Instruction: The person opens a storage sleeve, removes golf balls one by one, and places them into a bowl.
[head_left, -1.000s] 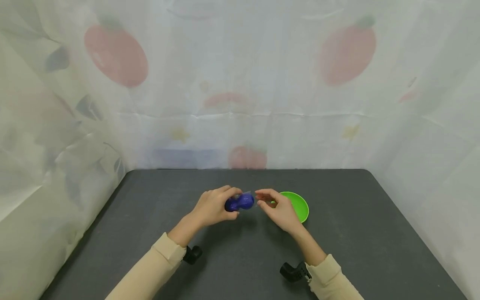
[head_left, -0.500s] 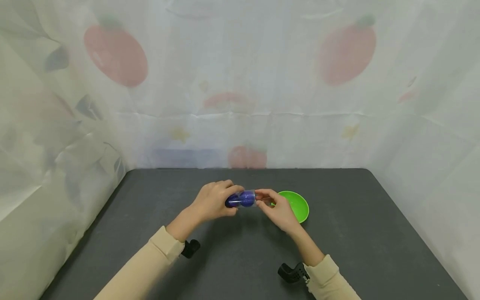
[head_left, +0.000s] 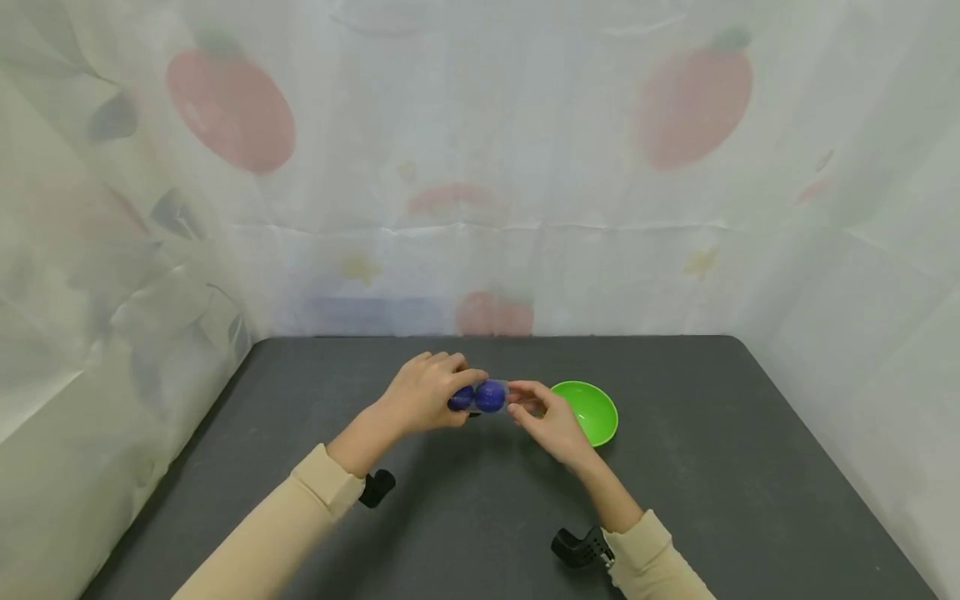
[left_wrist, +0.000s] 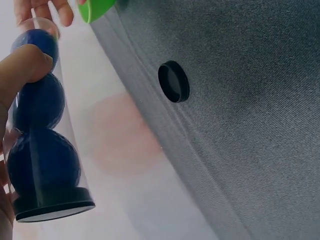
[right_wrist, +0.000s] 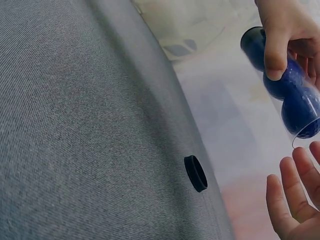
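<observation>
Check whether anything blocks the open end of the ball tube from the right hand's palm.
Nothing visible does. The left hand holds the tube with its open end toward the right hand, whose cupped fingers sit just past that end. The black cap lies off on the table.

Two bare hands, left [head_left: 423, 400] and right [head_left: 551, 425], emerge from long cream-beige sleeves [head_left: 300, 521] with ribbed, folded cuffs. A small black camera mount [head_left: 577, 548] sits under each wrist, strapped at the cuff edge.
</observation>
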